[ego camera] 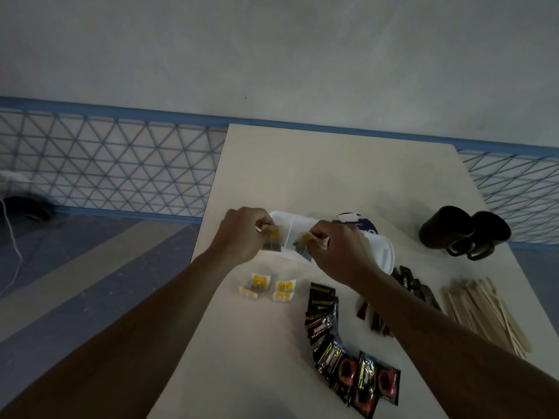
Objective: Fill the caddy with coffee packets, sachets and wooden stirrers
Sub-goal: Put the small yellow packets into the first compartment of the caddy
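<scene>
A white caddy (382,252) lies across the middle of the table, partly hidden by my hands. My left hand (242,234) pinches a yellow-tagged sachet (273,238) over the caddy's left end. My right hand (338,252) pinches another yellow-tagged sachet (304,244) just beside it. Several more yellow sachets (272,290) lie on the table below my hands. Black coffee packets (335,343) spread in a curved row toward the front. Dark brown stick packets (408,282) lie behind my right forearm. Wooden stirrers (484,313) are piled at the right.
Two dark mugs (462,234) lie on their sides at the back right. A round blue-and-white lid or tub (360,225) shows behind the caddy. The white table (332,170) ends at the left over a blue floor; a blue mesh fence (106,164) runs behind.
</scene>
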Available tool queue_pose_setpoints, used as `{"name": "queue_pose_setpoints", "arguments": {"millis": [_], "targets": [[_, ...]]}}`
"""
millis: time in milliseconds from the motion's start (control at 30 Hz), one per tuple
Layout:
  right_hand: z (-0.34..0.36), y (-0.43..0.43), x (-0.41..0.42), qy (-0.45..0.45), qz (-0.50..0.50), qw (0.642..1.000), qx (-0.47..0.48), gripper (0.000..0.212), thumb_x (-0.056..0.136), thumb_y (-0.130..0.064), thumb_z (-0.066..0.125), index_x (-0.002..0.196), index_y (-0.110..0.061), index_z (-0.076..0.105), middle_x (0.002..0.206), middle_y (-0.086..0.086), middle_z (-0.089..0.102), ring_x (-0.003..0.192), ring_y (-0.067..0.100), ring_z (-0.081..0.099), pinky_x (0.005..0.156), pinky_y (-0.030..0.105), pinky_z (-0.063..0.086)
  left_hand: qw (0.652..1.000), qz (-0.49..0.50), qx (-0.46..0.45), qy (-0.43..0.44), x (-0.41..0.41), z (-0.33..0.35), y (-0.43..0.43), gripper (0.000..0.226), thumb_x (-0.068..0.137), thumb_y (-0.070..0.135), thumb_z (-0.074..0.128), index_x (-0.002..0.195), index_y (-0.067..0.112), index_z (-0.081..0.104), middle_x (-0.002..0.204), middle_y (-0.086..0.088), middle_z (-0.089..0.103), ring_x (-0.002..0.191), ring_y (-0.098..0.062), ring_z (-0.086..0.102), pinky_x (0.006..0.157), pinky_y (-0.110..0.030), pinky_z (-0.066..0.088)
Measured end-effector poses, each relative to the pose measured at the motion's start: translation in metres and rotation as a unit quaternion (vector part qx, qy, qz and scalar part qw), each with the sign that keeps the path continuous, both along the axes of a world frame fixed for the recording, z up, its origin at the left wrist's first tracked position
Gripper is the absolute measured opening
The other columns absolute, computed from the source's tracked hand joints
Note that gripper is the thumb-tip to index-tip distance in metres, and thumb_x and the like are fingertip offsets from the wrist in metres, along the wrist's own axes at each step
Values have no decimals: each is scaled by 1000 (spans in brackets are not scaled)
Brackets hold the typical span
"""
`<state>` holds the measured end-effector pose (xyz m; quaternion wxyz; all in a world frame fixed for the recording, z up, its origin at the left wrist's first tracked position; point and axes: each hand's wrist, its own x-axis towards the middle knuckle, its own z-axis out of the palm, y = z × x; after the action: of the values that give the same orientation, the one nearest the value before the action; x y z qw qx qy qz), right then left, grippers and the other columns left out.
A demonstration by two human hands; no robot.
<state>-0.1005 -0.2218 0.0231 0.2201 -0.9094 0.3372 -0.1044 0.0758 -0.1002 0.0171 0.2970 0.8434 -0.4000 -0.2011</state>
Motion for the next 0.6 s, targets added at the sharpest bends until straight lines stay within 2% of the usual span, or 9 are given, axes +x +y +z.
{"name": "queue_pose_setpoints", "arguments": {"millis": [100,300,433,600], "targets": [[-6,-20,12,6,-11,1000,-6,21,88,-42,63,89,-23,70,80,-5,72,74,23,64,64,33,52,1000,10,12,-14,9,-2,-20,14,80,31,76,71,35,65,82,8,70,83,-17,64,73,-29,50],[-20,-40,30,36,5,999,-22,18,88,-40,62,94,-24,70,85,-4,73,77,25,65,63,30,50,999,26,40,-2,15,-15,-41,12,77,35,78,71,34,67,87,4,71,84,-17,66,75,-32,55],[-30,-45,40,70,25,997,-8,13,88,-33,64,95,-24,70,89,-3,73,80,26,66,66,31,50,999,8,50,8,16,-25,-48,3,80,30,76,81,27,75,87,0,73,85,-20,68,76,-36,56],[-38,-46,48,106,37,994,-8,16,89,-30,62,102,-27,70,97,-4,74,89,23,67,71,31,50,998,-9,63,15,17,-36,-53,7,80,29,75,86,28,76,91,-1,75,87,-22,69,78,-36,57]]}}
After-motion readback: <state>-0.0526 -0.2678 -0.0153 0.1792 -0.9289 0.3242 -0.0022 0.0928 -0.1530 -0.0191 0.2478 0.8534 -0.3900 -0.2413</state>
